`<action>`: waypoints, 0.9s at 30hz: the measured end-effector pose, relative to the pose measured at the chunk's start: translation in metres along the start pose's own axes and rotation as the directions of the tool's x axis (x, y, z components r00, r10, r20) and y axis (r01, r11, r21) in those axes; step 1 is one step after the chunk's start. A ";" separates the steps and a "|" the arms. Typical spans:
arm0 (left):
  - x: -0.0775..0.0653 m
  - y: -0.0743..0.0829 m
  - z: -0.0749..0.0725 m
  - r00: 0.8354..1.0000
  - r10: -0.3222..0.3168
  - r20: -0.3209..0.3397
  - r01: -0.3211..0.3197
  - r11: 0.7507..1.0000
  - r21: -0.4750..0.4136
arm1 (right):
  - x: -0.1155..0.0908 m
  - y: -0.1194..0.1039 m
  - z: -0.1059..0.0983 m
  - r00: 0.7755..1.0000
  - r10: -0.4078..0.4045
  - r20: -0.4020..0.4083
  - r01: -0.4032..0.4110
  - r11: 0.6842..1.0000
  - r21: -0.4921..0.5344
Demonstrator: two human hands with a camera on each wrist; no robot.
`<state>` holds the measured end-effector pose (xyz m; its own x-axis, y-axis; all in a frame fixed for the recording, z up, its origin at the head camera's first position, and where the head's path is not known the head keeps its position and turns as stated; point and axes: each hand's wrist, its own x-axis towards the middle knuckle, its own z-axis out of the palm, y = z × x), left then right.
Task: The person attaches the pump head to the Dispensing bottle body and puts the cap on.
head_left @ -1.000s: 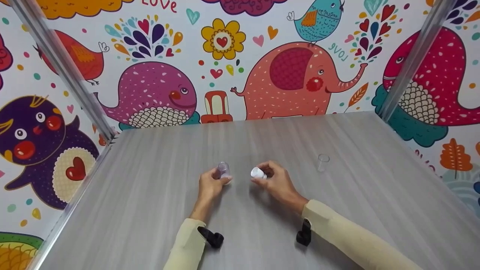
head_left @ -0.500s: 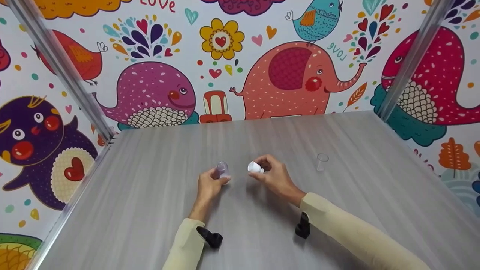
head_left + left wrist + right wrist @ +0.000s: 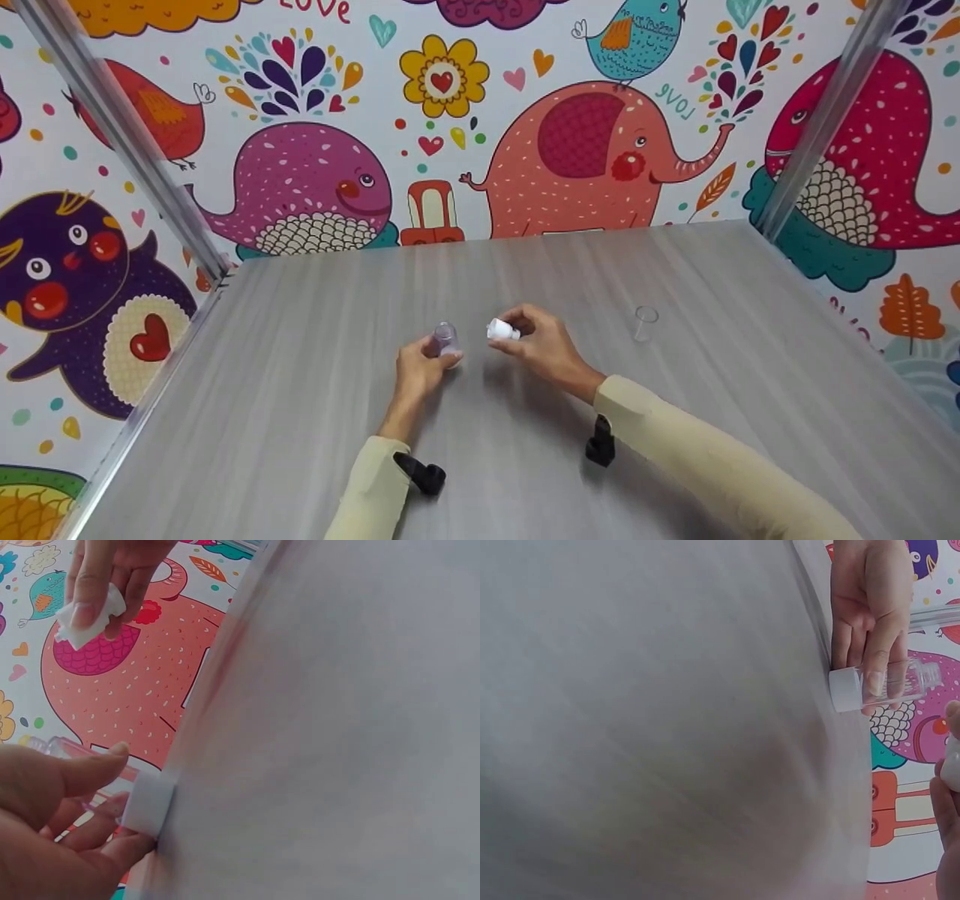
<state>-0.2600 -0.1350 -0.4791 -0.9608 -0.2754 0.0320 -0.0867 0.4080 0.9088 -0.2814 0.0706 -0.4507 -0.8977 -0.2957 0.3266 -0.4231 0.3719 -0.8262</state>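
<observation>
My left hand holds a small see-through bottle upright, low over the table, thumb on one side and fingers on the other. In the right wrist view its white base and bare threaded neck show. To the right, my right hand pinches a white pump-like top between thumb and fingers, apart from the bottle and level with its mouth. The left wrist view shows that white piece tilted in the fingertips; fingers partly cover it.
A clear, hollow cylinder like a cap stands on the grey wood-grain table, right of my right hand. Walls printed with cartoon animals close off the back and sides. Metal posts rise at the back corners.
My right hand has moved left and a little away from me, bringing the white top nearer the bottle and turning it. The left hand and bottle stay almost still.
</observation>
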 end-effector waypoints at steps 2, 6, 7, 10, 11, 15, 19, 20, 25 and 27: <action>0.000 0.000 0.000 1.000 0.008 0.002 -0.008 1.000 0.000 | 0.001 -0.002 0.000 1.000 -0.015 0.006 0.015 1.000 -0.001; 0.000 -0.001 -0.001 1.000 0.019 0.003 -0.019 1.000 -0.009 | 0.004 -0.006 0.001 0.999 -0.027 0.019 0.027 1.000 -0.003; -0.001 -0.002 -0.001 1.000 0.021 0.001 -0.021 1.000 -0.005 | 0.005 -0.007 0.001 0.999 -0.025 0.020 0.025 1.000 -0.006; -0.001 -0.002 -0.001 1.000 0.018 -0.001 -0.018 1.000 -0.003 | 0.008 -0.010 0.002 1.000 -0.013 0.024 0.013 1.000 -0.014; -0.001 -0.002 -0.001 1.000 0.018 0.001 -0.018 1.000 -0.003 | 0.009 -0.010 0.002 1.000 -0.010 0.023 0.010 1.000 -0.018; 0.000 -0.001 -0.001 1.000 -0.001 0.010 0.001 1.000 -0.007 | 0.011 -0.013 0.004 0.999 -0.017 0.035 0.018 0.999 -0.045; 0.001 0.000 -0.001 1.000 -0.006 0.010 0.007 1.000 -0.015 | 0.013 -0.016 0.006 0.996 -0.063 0.064 0.069 0.992 -0.102; 0.001 0.000 -0.001 1.000 -0.003 0.009 0.003 1.000 -0.018 | 0.013 -0.017 0.006 0.995 -0.078 0.067 0.086 0.990 -0.114; 0.002 0.000 -0.001 1.000 0.005 0.013 -0.005 1.000 -0.024 | 0.018 -0.020 0.007 0.992 -0.106 0.071 0.115 0.982 -0.147; 0.002 -0.001 -0.001 1.000 0.004 0.013 -0.004 1.000 -0.027 | 0.020 -0.022 0.006 0.992 -0.103 0.077 0.114 0.982 -0.152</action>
<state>-0.2619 -0.1363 -0.4793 -0.9644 -0.2626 0.0308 -0.0757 0.3858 0.9195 -0.2896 0.0507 -0.4288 -0.8371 -0.3997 0.3735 -0.5364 0.4653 -0.7042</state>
